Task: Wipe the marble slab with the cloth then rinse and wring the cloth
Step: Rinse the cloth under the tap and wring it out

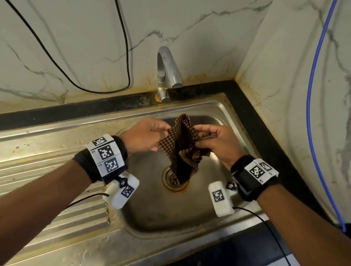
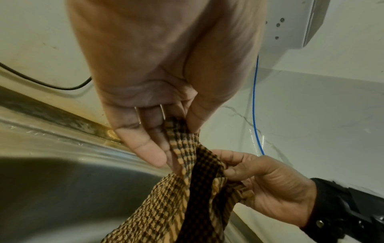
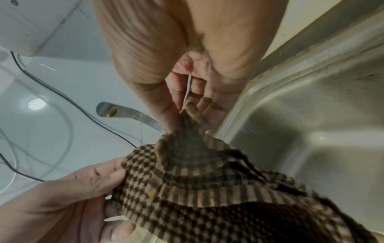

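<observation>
Dim warm light, wide-angle edge bending, wrist views softly blurred

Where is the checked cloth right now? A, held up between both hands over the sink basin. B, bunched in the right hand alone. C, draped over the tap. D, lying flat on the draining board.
A: the left hand and right hand each pinch an upper edge of the cloth, which hangs down over the sink towards the drain, clear of the tap.

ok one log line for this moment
both hands: left and right pinch cloth | over sink | tap dry
</observation>
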`<action>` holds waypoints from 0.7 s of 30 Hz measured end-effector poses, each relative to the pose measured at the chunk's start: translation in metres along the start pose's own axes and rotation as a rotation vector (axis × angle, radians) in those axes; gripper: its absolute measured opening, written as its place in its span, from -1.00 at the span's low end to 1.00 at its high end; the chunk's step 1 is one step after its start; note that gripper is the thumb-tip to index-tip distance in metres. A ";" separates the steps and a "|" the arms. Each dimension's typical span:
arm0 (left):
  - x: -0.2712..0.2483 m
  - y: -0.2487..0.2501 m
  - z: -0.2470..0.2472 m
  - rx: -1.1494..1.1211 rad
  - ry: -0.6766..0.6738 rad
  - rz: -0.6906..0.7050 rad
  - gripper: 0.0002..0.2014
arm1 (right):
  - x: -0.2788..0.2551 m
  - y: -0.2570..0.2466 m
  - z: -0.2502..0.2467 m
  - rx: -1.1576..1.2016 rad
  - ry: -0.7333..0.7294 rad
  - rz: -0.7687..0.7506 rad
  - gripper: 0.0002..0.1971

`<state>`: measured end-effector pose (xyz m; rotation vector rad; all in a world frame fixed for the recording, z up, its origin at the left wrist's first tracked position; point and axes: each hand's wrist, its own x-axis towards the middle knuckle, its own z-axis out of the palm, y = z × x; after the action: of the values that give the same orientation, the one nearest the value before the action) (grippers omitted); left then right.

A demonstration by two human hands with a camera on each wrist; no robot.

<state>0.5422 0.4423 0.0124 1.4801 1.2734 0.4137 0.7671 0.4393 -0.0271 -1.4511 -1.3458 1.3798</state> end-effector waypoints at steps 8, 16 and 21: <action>-0.005 0.000 0.015 0.192 -0.006 0.192 -0.85 | -0.010 -0.017 0.011 -0.026 -0.054 -0.105 -0.57; -0.012 -0.005 0.010 0.387 0.119 0.202 -0.75 | -0.019 -0.032 0.003 -0.047 -0.024 -0.151 -0.58; -0.013 -0.012 -0.006 0.563 0.179 0.216 -0.76 | -0.021 -0.037 -0.025 -0.519 0.138 -0.261 -0.64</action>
<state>0.5267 0.4326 0.0088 2.1054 1.4490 0.3478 0.7862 0.4307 0.0170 -1.5854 -1.8117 0.7782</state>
